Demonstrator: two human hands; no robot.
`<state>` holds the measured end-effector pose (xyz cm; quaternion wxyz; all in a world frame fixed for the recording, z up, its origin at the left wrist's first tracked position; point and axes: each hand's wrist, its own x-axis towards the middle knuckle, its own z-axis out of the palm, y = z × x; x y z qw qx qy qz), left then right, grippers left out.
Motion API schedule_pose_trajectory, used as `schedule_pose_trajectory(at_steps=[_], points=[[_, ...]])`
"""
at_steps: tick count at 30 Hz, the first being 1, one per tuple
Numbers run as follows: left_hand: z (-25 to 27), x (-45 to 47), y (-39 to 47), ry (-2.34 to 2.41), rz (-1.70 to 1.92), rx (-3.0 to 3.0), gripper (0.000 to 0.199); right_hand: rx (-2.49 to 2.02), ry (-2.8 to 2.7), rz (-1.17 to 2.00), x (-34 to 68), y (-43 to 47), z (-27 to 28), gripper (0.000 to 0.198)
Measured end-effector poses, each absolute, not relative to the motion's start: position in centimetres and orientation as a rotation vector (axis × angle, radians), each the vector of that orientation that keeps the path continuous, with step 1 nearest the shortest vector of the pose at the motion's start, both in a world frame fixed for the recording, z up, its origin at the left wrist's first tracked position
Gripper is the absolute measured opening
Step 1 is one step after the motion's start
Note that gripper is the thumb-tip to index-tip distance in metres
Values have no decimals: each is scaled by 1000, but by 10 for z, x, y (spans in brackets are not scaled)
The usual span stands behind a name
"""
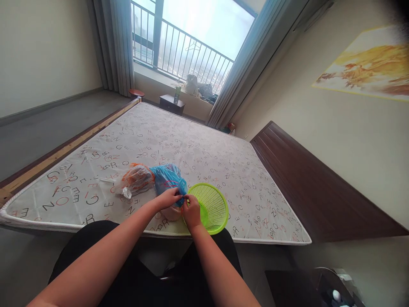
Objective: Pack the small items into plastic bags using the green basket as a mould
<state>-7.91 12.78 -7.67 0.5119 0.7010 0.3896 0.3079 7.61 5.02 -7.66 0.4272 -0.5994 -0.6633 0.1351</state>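
In the head view, the left hand (pixel 171 197) and right hand (pixel 192 212), fingertips pinched together, grip the blue bag (pixel 169 175). It lies on the mattress (pixel 204 155) between a clear bag (pixel 138 179) and a green basket (pixel 218 204).

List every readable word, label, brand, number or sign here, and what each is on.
"N", "O", "G", "E", "R": among the loose letters scattered over the mattress; other, farther letters are too small to read surely.
Blue plastic bag: pinkish-red marking, too blurred to read.
Green container on the nightstand: any label is too small to read.
No brand, number or sign legible.
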Motion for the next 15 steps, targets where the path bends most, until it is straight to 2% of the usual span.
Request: schedule_pose_trajectory(at_steps=[15], points=[[-74,-79,126,928,731,1597,38,-1508,-1594,403,76,51,-78,19]])
